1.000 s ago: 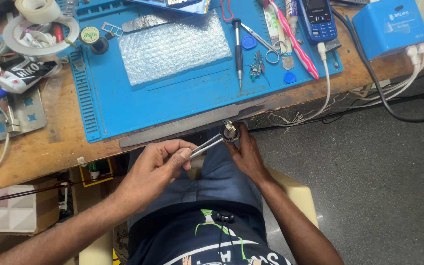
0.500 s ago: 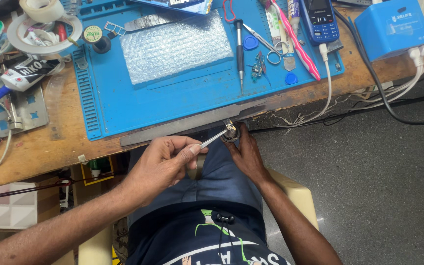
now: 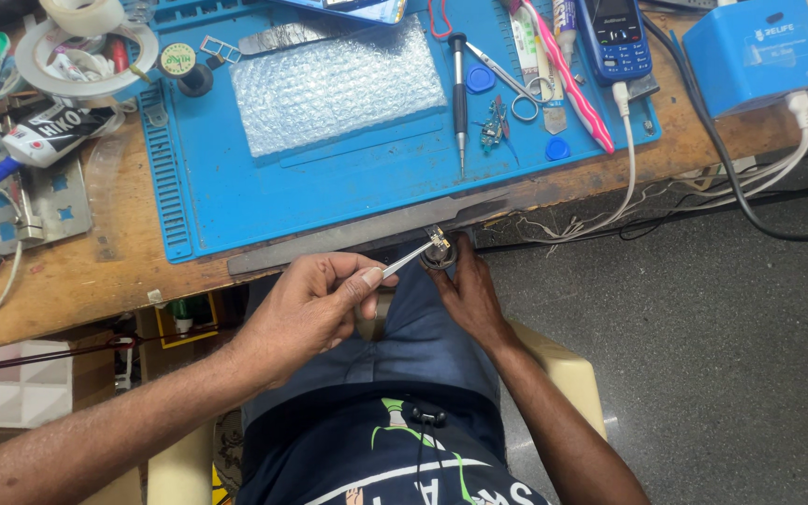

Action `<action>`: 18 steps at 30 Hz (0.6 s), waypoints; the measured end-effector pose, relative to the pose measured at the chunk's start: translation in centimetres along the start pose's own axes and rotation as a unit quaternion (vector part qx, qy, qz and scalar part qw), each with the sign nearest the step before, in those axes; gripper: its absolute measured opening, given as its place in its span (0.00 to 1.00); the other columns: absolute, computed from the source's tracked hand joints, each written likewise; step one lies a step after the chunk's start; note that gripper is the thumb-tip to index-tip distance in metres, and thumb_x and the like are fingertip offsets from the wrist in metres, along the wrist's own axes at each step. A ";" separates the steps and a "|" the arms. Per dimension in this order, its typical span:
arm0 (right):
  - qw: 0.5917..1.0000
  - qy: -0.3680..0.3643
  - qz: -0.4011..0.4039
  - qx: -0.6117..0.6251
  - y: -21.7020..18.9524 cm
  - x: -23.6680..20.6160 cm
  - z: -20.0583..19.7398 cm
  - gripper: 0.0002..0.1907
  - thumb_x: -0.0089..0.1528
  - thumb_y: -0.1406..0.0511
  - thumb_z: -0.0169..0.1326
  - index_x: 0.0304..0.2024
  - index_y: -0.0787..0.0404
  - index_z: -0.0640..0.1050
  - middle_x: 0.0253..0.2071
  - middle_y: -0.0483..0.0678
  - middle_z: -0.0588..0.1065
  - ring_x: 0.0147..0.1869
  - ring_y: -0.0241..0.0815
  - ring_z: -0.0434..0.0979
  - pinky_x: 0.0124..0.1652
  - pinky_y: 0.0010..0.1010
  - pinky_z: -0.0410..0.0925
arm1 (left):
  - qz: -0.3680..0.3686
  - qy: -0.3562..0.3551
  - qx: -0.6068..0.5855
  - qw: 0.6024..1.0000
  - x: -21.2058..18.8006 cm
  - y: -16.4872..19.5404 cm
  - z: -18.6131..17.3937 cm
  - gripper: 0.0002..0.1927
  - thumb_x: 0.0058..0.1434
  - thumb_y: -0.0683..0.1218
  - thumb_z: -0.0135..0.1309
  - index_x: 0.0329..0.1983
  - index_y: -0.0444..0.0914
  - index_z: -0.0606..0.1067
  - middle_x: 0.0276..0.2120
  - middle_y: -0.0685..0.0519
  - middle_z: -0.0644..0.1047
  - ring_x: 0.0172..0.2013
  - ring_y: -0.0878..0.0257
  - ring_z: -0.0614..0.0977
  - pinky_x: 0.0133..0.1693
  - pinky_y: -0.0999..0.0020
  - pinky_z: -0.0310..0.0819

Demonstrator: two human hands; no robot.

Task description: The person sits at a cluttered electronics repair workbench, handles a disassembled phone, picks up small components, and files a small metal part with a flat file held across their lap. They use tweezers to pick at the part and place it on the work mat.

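While the person sits at the desk (image 3: 67, 281), both forearms reach forward over the lap and the hands meet just below the desk's front edge. The left hand (image 3: 315, 304) is curled, thumb and forefinger pinched on a pair of silver tweezers (image 3: 411, 256) that slant up to the right. Its grip is narrow and closed on the tool. The tweezer tips touch a small dark round part (image 3: 439, 251), held up at the fingertips of the right hand (image 3: 469, 295); that hand's grip is closed around the part from below, with the wrist bent slightly inward.

What the part is cannot be made out: it is tiny and half covered by the fingers. The elbows and upper arms are cut off at the bottom edge.

On the worn wooden desk lies a blue work mat (image 3: 329, 187) carrying a sheet of bubble wrap (image 3: 339, 84), a screwdriver (image 3: 460, 93), scissors (image 3: 507, 84) and a blue keypad phone (image 3: 614, 37). A blue box (image 3: 755, 51) with white cables stands at the right, rolls of tape (image 3: 86, 28) at the left. Below is a grey speckled floor (image 3: 722, 355), and the person sits on a pale plastic chair (image 3: 568, 374).
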State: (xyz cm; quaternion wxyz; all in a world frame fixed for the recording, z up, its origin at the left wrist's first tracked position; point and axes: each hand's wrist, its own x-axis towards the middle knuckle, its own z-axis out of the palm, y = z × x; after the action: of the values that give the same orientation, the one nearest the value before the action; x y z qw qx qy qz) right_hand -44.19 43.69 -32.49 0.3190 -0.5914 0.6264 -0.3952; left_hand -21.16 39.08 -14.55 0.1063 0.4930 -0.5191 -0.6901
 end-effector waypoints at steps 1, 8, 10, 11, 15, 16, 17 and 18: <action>1.000 -0.002 0.010 -0.004 0.0 0.0 0.0 0.22 0.66 0.65 0.56 0.58 0.68 0.67 0.43 0.57 0.79 0.31 0.44 0.78 0.28 0.37 0.67 | 0.001 0.002 -0.001 1.000 0.0 0.0 0.0 0.17 0.69 0.52 0.48 0.47 0.36 0.81 0.20 0.60 0.72 0.15 0.75 0.65 0.15 0.78 0.56; 1.000 0.000 0.004 0.005 -0.1 0.1 0.2 0.21 0.66 0.65 0.57 0.57 0.68 0.67 0.42 0.57 0.79 0.30 0.42 0.77 0.28 0.37 0.67 | -0.004 0.003 0.009 1.000 -0.1 0.4 0.2 0.17 0.69 0.52 0.47 0.46 0.37 0.81 0.20 0.60 0.73 0.16 0.75 0.65 0.16 0.78 0.56; 1.000 0.006 -0.005 0.007 -0.2 0.1 0.1 0.21 0.66 0.65 0.57 0.57 0.68 0.67 0.43 0.57 0.79 0.30 0.42 0.77 0.28 0.37 0.67 | -0.008 0.002 -0.001 1.000 -0.1 0.6 0.2 0.17 0.69 0.52 0.48 0.46 0.36 0.81 0.20 0.60 0.73 0.16 0.74 0.64 0.16 0.77 0.55; 1.000 0.005 -0.002 0.011 -0.2 0.2 0.0 0.22 0.66 0.65 0.57 0.58 0.68 0.67 0.44 0.57 0.79 0.29 0.42 0.77 0.28 0.38 0.67 | -0.002 0.001 0.000 1.000 -0.1 0.7 0.2 0.17 0.69 0.52 0.48 0.46 0.36 0.81 0.20 0.60 0.73 0.16 0.75 0.65 0.17 0.77 0.56; 1.000 0.003 0.014 0.014 -0.5 0.2 -0.2 0.24 0.65 0.65 0.57 0.60 0.68 0.66 0.45 0.58 0.79 0.27 0.43 0.76 0.28 0.39 0.67 | 0.012 0.000 0.006 1.000 -0.1 0.8 0.3 0.17 0.69 0.51 0.47 0.46 0.36 0.81 0.20 0.60 0.73 0.16 0.75 0.65 0.18 0.77 0.57; 1.000 0.004 0.019 0.012 -0.6 0.2 -0.2 0.25 0.65 0.64 0.57 0.60 0.68 0.66 0.45 0.58 0.79 0.26 0.43 0.75 0.28 0.39 0.67 | 0.012 -0.001 0.008 1.000 -0.1 0.8 0.3 0.17 0.69 0.51 0.47 0.46 0.36 0.81 0.20 0.60 0.73 0.16 0.75 0.65 0.18 0.77 0.57; 1.000 0.003 0.017 0.011 -0.7 0.2 -0.2 0.24 0.65 0.64 0.57 0.60 0.68 0.66 0.45 0.58 0.79 0.26 0.44 0.76 0.28 0.39 0.67 | 0.013 0.000 0.009 1.000 -0.1 0.7 0.3 0.17 0.69 0.51 0.47 0.46 0.36 0.81 0.20 0.60 0.73 0.16 0.75 0.64 0.18 0.77 0.57; 1.000 0.002 0.014 0.011 -0.7 0.2 -0.3 0.24 0.65 0.65 0.57 0.59 0.68 0.66 0.45 0.59 0.79 0.26 0.44 0.76 0.28 0.39 0.67 | 0.014 0.000 0.010 1.000 0.0 0.7 0.4 0.17 0.69 0.51 0.47 0.46 0.36 0.81 0.20 0.60 0.72 0.16 0.74 0.64 0.18 0.77 0.57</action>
State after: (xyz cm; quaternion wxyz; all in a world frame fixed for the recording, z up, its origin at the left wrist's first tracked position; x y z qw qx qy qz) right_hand -44.09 43.49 -31.71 0.3301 -0.5780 0.6309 -0.3987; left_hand -21.72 39.00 -13.97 0.1115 0.4868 -0.5329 -0.6831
